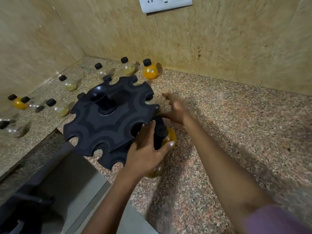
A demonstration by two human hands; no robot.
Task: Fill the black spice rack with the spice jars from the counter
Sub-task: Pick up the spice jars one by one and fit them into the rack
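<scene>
The black round spice rack (108,125) with notched slots stands on the counter near its left edge. My left hand (145,152) grips a black-capped jar of orange spice (169,138) at the rack's right rim, beside a slot. My right hand (175,108) hovers just right of the rack, fingers spread and relaxed, holding nothing. More black-capped jars stand behind and left of the rack: an orange one (150,70), a pale one (128,67), a clear one (101,70), another (69,83).
Several more jars (57,107) sit on the ledge at far left, some lying blurred near the frame edge. A grey sink or appliance (67,174) lies below the counter edge. A wall socket plate (164,4) is above. Speckled counter (236,124) stretches right.
</scene>
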